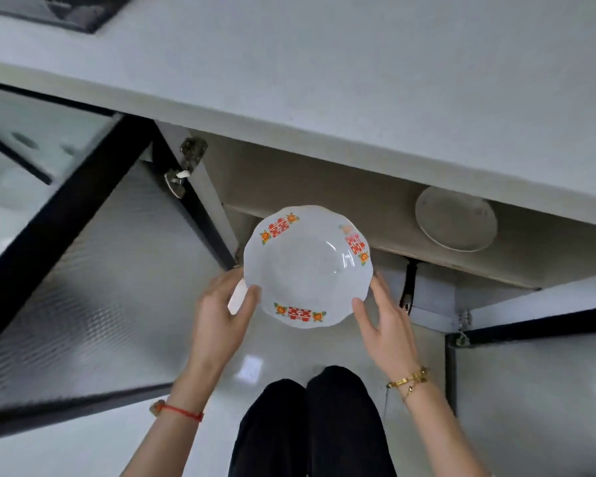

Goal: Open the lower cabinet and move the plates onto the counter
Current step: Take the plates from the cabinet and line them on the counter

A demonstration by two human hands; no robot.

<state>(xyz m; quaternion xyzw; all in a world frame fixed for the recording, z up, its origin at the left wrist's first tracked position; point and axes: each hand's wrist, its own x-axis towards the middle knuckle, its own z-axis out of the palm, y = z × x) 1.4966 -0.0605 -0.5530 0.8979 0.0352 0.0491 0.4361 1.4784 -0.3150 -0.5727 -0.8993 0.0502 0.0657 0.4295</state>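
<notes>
From the head camera, both lower cabinet doors stand open: the left door (83,263) swung wide with its ribbed glass panel, the right door (537,373) seen edge-on. A scalloped white plate (307,266) with red-and-orange motifs is held between the two hands in front of the cabinet opening, below the edge of the tabletop (324,80). The left hand (221,311) grips its left rim, thumb on top; the right hand (386,321) clasps the right rim, its fingers (379,287) reaching behind the edge. A second, plain plate (456,218) sits on the cabinet shelf (324,215), well apart to the right. The opening step looks done; this plate has yet to reach the tabletop, and at least one more remains inside.
</notes>
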